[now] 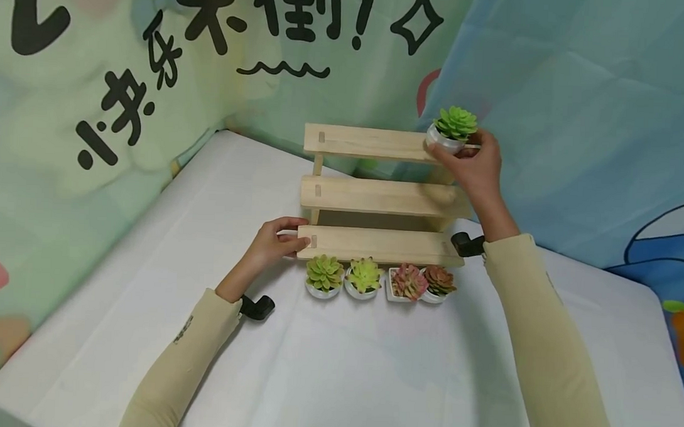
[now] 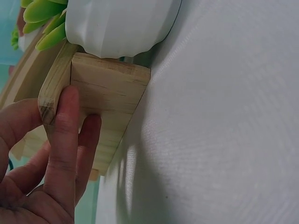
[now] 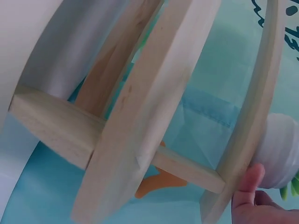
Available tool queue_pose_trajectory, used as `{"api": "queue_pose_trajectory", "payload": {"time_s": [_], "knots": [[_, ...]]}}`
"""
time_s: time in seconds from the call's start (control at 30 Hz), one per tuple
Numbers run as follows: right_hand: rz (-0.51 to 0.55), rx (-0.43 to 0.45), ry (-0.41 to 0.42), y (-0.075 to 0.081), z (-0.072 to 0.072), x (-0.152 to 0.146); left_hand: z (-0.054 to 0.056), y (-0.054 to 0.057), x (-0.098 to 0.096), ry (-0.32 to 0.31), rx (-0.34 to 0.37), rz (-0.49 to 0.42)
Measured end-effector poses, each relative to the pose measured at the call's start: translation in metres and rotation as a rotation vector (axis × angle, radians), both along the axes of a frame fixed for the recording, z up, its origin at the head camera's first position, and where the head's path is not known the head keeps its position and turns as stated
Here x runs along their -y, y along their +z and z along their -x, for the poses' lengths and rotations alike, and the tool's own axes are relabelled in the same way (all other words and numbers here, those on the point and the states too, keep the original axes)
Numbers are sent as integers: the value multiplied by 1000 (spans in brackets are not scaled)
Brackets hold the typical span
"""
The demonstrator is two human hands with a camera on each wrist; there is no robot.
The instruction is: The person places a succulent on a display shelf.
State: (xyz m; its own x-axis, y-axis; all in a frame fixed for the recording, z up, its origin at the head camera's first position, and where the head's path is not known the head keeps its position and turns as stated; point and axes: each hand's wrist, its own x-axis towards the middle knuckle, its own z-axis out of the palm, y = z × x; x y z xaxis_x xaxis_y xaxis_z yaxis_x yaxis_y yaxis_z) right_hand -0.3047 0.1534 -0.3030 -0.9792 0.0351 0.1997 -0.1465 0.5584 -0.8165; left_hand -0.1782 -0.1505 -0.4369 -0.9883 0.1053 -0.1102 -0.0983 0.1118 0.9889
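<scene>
A three-tier wooden plant stand [image 1: 376, 198] stands on the white table. At the right end of its top tier, my right hand [image 1: 479, 165] grips the white pot [image 3: 279, 150] of a bright green succulent [image 1: 457, 122]; the thumb lies against the pot in the right wrist view. My left hand [image 1: 277, 239] pinches the left end of the bottom board [image 2: 56, 88], with fingers on both sides of its edge. In front of the stand sit a green succulent [image 1: 324, 272], a yellow-green one [image 1: 365, 274], a pink one [image 1: 409, 282] and a reddish-brown one [image 1: 439, 280].
The white tablecloth [image 1: 342, 370] spreads in front of the stand. Behind hang a green printed backdrop [image 1: 278, 98] with black lettering and a blue cloth [image 1: 577, 121]. Black wrist mounts [image 1: 257, 307] protrude from both sleeves.
</scene>
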Motion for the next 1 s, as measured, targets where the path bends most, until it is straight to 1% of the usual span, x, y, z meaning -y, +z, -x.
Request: {"api": "queue_pose_trajectory", "payload": {"time_s": [0.17, 0.3, 0.43, 0.63, 0.73, 0.87, 1.0], "knots": [[40, 6, -17, 1, -14, -7, -3, 1, -2, -5, 14, 13], [55, -3, 13, 3, -24, -12, -5, 2, -2, -5, 11, -3], [43, 12, 44, 3, -33, -19, -5, 2, -1, -8, 13, -16], [29, 51, 48, 0, -52, -29, -8, 1, -2, -19, 19, -16], [18, 58, 44, -4, -63, -34, -9, 3, -2, -20, 23, -16], [10, 69, 31, -15, -77, -42, -10, 5, -2, -21, 21, -8], [8, 81, 23, -28, -91, -51, -9, 5, -4, -21, 18, 0]]}}
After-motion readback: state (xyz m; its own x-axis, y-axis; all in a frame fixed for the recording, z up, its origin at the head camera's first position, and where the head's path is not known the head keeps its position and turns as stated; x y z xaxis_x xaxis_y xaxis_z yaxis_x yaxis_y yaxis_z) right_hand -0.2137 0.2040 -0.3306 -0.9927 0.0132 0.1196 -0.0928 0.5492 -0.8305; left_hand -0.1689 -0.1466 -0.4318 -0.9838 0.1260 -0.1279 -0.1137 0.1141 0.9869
